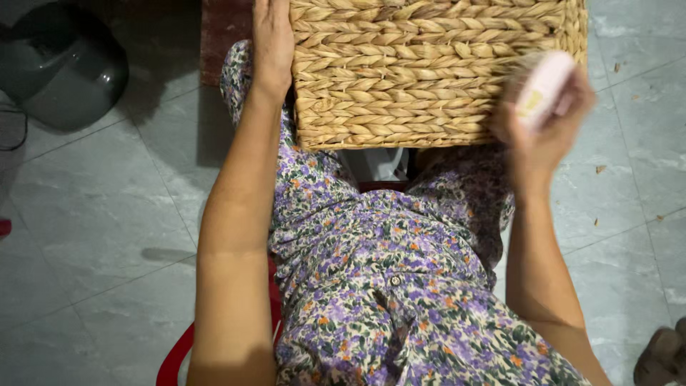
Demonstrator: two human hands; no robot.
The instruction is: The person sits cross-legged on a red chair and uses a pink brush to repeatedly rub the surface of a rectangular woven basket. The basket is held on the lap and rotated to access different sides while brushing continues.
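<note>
The left arm stretches straight forward, its left hand (272, 39) laid flat with fingers extended and together. The right arm bends at the elbow, and the right hand (544, 114) is raised, curled closed, motion-blurred.

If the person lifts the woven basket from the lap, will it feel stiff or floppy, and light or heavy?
The woven basket is probably fairly stiff: its thick braided strands keep a straight edge and corner. It likely feels light for its size, being dry plant fibre. Its rough weave should not slip under the left hand, which lies flat on its side. The right hand holds a blurred pink brush.
</note>
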